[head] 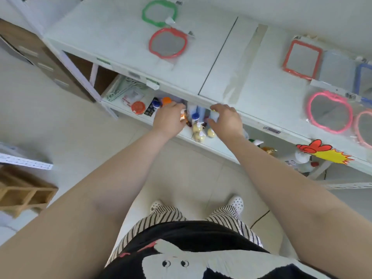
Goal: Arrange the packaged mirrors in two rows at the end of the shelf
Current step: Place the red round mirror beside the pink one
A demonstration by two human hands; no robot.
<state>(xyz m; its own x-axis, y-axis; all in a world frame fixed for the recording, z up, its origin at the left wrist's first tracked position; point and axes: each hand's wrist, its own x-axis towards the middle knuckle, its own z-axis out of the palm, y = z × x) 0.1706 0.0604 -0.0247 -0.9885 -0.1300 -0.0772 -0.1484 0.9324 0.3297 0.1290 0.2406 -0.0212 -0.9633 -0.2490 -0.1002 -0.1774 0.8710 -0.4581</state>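
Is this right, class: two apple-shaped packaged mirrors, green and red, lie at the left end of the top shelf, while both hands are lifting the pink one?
Not quite. The head view shows the green mirror and red mirror there on the top shelf, but the left hand and right hand reach among the bottles on the shelf below. The pink mirror lies untouched.

Both hands (169, 119) among lower-shelf bottles (198, 127)

Bright even light, soft blur, edges warped
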